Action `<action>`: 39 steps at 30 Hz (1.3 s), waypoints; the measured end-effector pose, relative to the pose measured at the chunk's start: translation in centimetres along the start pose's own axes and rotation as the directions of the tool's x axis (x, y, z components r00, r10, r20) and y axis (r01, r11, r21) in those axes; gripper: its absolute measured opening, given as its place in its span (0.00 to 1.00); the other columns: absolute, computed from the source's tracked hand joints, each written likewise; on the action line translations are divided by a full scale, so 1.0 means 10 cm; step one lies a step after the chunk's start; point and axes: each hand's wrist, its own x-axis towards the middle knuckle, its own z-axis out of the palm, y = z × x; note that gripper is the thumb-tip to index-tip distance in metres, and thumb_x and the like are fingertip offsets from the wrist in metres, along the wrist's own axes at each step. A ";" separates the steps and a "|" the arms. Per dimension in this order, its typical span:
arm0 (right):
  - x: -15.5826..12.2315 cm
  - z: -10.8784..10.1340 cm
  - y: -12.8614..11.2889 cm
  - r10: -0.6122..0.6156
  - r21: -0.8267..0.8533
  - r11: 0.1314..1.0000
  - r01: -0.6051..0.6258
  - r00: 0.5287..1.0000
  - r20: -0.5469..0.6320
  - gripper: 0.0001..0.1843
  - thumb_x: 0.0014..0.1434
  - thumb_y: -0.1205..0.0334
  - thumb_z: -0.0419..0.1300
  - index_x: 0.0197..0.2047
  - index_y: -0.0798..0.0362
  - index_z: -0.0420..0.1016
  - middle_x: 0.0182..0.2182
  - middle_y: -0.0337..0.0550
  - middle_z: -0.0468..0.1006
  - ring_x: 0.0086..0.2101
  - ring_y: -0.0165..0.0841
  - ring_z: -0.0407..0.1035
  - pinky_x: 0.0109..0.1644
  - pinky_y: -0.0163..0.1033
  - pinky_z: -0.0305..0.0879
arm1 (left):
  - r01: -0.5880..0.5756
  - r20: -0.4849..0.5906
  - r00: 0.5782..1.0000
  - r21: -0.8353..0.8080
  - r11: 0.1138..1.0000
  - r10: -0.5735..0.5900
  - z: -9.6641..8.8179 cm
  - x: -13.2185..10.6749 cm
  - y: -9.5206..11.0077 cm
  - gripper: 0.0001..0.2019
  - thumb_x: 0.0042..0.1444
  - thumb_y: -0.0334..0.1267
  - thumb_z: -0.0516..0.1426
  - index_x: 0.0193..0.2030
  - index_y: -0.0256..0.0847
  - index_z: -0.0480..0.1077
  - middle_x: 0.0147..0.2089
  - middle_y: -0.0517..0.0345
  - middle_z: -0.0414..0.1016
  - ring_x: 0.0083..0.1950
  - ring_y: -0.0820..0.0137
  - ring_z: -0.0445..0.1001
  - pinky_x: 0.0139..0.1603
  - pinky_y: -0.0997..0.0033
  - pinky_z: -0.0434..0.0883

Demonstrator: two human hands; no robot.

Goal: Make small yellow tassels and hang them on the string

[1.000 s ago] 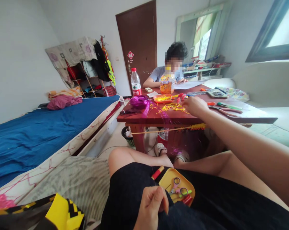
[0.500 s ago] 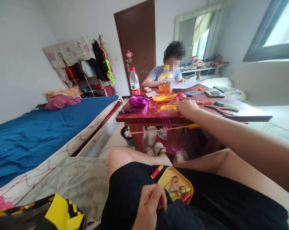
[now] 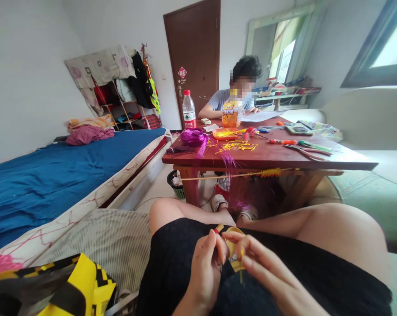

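Observation:
Over my lap, my left hand [image 3: 207,265] is closed, thumb against its fingers; what it holds, if anything, is hidden. Close on its right, my right hand [image 3: 267,263] pinches a thin yellow piece [image 3: 242,253], its fingertips nearly touching the left fingers. Behind the hands, a yellow tray [image 3: 234,230] rests on my black-clothed lap, mostly covered by them. The end of a thread spool [image 3: 219,228] shows above my left fingers.
Ahead stands a red-brown table [image 3: 277,153] with loose yellow pieces [image 3: 241,146], an orange tray [image 3: 225,137], purple strands [image 3: 195,137], pliers [image 3: 308,152] and a water bottle [image 3: 189,109]. Across it sits a person with paper. A blue-covered bed [image 3: 70,171] is at left.
My right hand has come back from the table to my lap beside the left hand, with a thin yellow piece in its fingers. It now covers much of the yellow tray.

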 end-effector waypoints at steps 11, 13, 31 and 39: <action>0.02 -0.13 0.00 -0.020 0.148 0.988 0.033 0.996 -0.092 0.16 0.58 0.52 0.53 0.50 0.42 0.67 0.49 0.43 0.73 0.46 0.41 0.68 0.46 0.41 0.67 | 0.421 -0.011 0.907 0.044 0.906 -0.421 -0.13 -0.08 0.01 0.14 0.46 0.43 0.62 0.36 0.36 0.68 0.35 0.56 0.71 0.30 0.71 0.71 0.28 0.71 0.67; 0.02 -0.14 0.01 0.004 0.180 0.984 0.014 0.996 -0.094 0.14 0.58 0.52 0.53 0.47 0.42 0.68 0.45 0.42 0.75 0.40 0.39 0.70 0.40 0.38 0.68 | 0.461 -0.040 0.887 0.137 0.877 -0.460 -0.18 -0.10 -0.03 0.16 0.44 0.43 0.63 0.35 0.34 0.68 0.32 0.55 0.72 0.27 0.72 0.70 0.24 0.73 0.67; 0.02 0.03 0.16 -0.009 0.066 0.998 0.017 0.992 -0.125 0.11 0.56 0.53 0.55 0.28 0.51 0.68 0.51 0.46 0.68 0.46 0.42 0.64 0.50 0.45 0.59 | 0.603 0.033 0.797 -0.005 0.797 -0.603 -0.20 -0.10 -0.10 0.14 0.38 0.41 0.67 0.24 0.31 0.73 0.20 0.58 0.71 0.17 0.80 0.66 0.16 0.82 0.61; 0.03 0.05 0.18 0.007 0.052 0.999 0.000 0.989 -0.149 0.12 0.55 0.51 0.55 0.28 0.50 0.68 0.48 0.46 0.67 0.42 0.39 0.65 0.45 0.42 0.61 | 0.608 0.054 0.793 -0.025 0.793 -0.606 -0.20 -0.12 -0.12 0.13 0.38 0.41 0.67 0.24 0.31 0.73 0.20 0.58 0.72 0.17 0.80 0.67 0.16 0.82 0.62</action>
